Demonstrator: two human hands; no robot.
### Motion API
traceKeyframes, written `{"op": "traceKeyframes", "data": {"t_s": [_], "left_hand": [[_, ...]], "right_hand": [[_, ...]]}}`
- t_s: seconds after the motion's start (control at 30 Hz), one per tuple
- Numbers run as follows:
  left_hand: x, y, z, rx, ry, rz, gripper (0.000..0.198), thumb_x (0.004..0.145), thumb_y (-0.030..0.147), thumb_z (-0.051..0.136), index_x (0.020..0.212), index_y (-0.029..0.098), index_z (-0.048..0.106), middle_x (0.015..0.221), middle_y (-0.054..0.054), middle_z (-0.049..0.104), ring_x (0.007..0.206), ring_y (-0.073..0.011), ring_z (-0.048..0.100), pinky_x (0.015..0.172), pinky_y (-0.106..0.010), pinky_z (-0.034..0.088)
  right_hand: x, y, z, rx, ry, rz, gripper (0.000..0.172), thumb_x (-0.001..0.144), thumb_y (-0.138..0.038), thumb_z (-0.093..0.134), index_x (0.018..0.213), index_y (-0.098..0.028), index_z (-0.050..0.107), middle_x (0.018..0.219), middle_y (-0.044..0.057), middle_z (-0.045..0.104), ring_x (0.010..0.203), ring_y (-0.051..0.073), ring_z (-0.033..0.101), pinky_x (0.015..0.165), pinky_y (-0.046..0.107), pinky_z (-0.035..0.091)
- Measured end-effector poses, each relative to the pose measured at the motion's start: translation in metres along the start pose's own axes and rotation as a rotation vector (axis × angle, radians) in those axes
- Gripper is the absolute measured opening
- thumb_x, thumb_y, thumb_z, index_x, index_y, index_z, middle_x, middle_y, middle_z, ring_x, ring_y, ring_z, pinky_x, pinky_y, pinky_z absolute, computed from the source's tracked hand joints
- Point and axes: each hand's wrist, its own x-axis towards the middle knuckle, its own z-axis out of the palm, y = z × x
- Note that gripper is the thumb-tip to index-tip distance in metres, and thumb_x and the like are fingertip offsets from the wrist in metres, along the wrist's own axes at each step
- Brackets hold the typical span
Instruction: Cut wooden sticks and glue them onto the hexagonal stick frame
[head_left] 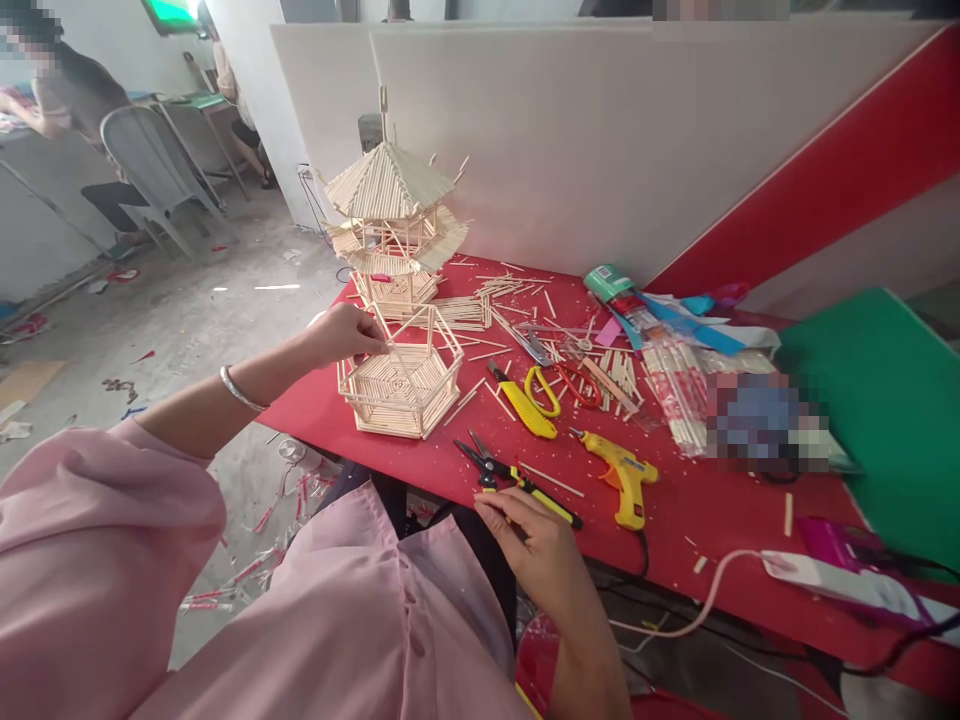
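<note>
My left hand [346, 334] reaches out in a pink sleeve with a silver bangle and pinches the upper rim of a hexagonal stick frame [405, 375] that stands on the red table [675, 500]. Behind the frame rises a stick pagoda model [394, 220] with a tiered roof. At the table's near edge my right hand [529, 545] is closed around the handles of yellow-and-black pliers [517, 478], whose jaws point left. A yellow glue gun [622, 475] lies just right of the pliers.
Loose sticks [480, 310], scissors [536, 345], a yellow cutter [525, 405] and stick packets [667, 370] litter the table. A green board [885, 420] lies at right, a power strip [840, 580] in front. White panels stand behind. A person sits by a grey chair [146, 165] far left.
</note>
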Motion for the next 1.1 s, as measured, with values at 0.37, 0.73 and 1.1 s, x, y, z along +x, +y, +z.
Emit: {"op": "traceKeyframes", "data": {"t_s": [0.37,0.73,1.1], "left_hand": [[-0.004,0.02,0.004,-0.012,0.0,-0.177,0.009,0.071,0.016,0.074,0.064,0.012,0.07,0.038,0.004,0.05,0.039,-0.0057,0.041,0.045,-0.022,0.031],[-0.003,0.022,0.006,-0.035,-0.036,-0.234,0.022,0.079,0.011,0.071,0.057,0.013,0.065,0.039,0.002,0.05,0.039,-0.0056,0.04,0.047,-0.024,0.028],[-0.002,0.02,0.005,-0.013,-0.076,-0.197,0.031,0.081,0.014,0.069,0.052,0.013,0.06,0.04,0.002,0.049,0.037,-0.0044,0.036,0.045,-0.023,0.026]], "right_hand": [[-0.002,0.011,0.006,-0.05,-0.051,0.034,0.03,0.095,-0.043,0.05,0.099,-0.027,0.075,0.101,0.004,0.074,0.1,0.022,0.069,0.087,0.034,0.054],[-0.008,0.022,0.009,-0.026,-0.108,0.071,0.032,0.096,-0.044,0.048,0.101,-0.026,0.073,0.102,0.004,0.073,0.096,0.02,0.069,0.084,0.033,0.053],[-0.009,0.028,0.011,-0.03,-0.104,0.083,0.033,0.095,-0.045,0.047,0.1,-0.026,0.074,0.102,0.005,0.073,0.093,0.021,0.07,0.081,0.033,0.055]]}}
